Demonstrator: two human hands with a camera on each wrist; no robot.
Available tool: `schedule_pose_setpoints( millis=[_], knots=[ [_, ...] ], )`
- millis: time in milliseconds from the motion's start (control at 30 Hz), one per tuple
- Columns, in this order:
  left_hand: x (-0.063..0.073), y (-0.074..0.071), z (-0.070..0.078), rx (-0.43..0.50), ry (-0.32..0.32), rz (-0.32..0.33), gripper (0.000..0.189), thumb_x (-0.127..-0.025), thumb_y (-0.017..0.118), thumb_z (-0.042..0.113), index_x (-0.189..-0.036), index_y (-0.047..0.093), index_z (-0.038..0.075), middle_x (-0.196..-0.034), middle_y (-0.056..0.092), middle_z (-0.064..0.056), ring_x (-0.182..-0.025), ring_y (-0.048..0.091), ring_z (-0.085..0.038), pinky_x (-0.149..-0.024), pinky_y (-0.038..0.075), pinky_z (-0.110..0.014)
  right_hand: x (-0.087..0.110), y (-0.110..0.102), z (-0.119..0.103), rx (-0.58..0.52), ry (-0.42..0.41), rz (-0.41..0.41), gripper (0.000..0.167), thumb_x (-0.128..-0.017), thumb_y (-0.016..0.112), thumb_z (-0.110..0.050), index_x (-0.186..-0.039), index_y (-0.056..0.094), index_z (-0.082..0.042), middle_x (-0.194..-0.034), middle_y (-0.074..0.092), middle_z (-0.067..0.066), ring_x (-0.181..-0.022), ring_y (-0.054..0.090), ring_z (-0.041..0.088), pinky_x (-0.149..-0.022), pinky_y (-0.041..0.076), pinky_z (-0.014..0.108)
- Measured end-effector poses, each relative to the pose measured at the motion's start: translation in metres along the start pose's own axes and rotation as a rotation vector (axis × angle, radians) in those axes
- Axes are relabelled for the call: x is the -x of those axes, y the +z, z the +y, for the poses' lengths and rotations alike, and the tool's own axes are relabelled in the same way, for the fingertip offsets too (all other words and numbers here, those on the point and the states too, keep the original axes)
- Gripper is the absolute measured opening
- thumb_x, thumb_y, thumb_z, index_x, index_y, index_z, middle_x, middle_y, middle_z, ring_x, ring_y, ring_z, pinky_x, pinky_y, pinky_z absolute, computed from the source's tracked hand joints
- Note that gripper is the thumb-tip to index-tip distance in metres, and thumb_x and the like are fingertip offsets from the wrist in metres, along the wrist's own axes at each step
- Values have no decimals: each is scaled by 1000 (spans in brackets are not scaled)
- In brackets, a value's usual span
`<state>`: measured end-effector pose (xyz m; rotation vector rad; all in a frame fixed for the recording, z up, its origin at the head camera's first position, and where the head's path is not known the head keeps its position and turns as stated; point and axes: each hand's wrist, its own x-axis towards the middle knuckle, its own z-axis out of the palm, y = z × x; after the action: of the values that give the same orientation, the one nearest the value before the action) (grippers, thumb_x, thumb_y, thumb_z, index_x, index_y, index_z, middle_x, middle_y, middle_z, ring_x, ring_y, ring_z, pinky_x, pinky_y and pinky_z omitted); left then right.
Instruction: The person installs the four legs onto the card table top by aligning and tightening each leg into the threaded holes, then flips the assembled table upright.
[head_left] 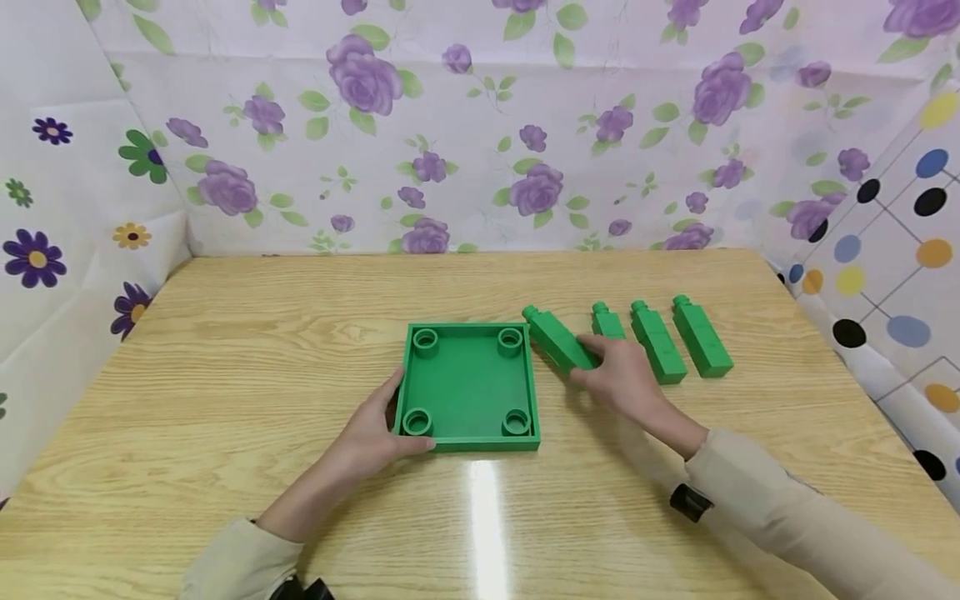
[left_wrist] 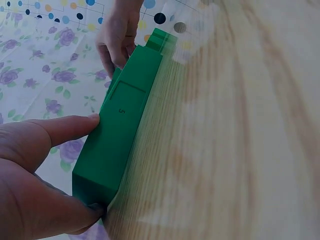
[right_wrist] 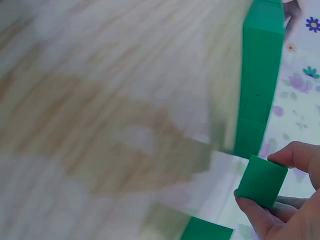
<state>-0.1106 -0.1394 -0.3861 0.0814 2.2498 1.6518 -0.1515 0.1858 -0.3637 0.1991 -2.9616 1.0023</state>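
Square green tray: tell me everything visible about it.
The square green tray looks like smooth plastic, one solid colour. A raised rim frames a flat floor, with a round, hollow socket at each of its four corners. It lies open side up on the wood-grain table. The person's left hand grips it at the near left corner, thumb on the near edge. The block held in the right hand is beside its far right corner; whether they touch is unclear.

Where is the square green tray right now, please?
In the head view, the square green tray lies near the wooden table's middle, between the left hand at its near left corner and the green post in the right hand.
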Motion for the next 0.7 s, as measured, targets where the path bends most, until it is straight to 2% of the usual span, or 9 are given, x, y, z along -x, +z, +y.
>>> schedule_pose_setpoints(
  millis=[67,167,200,300,400,600,700],
  knots=[
    [0,0,0,2,2,3,109,-76,81,4,-156,7,5,-152,29,-20,-135,36,-33,-106,33,-46,0,-3,-3,-17,-5,18,52,-82,68,-9,-130,58,5,-98,69,23,-67,57,21,-63,46,34],
    [0,0,0,11,9,1,109,-75,81,3,-155,8,5,-152,29,-19,-134,36,-33,-106,34,-46,1,-9,-6,-42,-3,51,49,-84,67,-9,-130,59,2,-85,69,19,-61,55,21,-60,43,33],
    [0,0,0,18,12,-2,109,-75,81,3,-156,8,5,-152,30,-19,-134,37,-33,-106,34,-46,0,-10,-7,-53,1,61,48,-84,67,-9,-130,60,1,-86,68,19,-63,56,22,-60,43,33],
    [0,0,-1,27,20,-5,109,-75,81,3,-155,8,5,-152,30,-19,-135,36,-33,-106,34,-45,0,-16,-8,-135,13,81,46,-86,68,-9,-130,60,0,-101,66,21,-78,60,26,-63,46,33],
    [0,0,-1,29,17,-4,109,-75,81,3,-156,8,6,-153,28,-18,-135,35,-33,-106,34,-46,-1,-21,-7,-279,34,88,47,-88,69,-10,-133,58,-2,-113,61,20,-91,61,27,-66,49,30],
    [1,0,-1,21,-3,2,108,-75,81,4,-156,9,7,-155,24,-18,-137,33,-34,-106,34,-47,-5,-30,-10,-587,28,129,48,-90,70,-13,-134,55,-2,-111,60,5,-95,58,15,-73,49,21],
    [1,0,-1,23,-7,5,108,-75,81,3,-156,9,7,-155,23,-17,-137,32,-34,-106,34,-46,-9,-32,-14,-679,23,128,49,-89,72,-18,-133,56,-5,-107,60,0,-99,56,14,-80,49,21]
  ],
)
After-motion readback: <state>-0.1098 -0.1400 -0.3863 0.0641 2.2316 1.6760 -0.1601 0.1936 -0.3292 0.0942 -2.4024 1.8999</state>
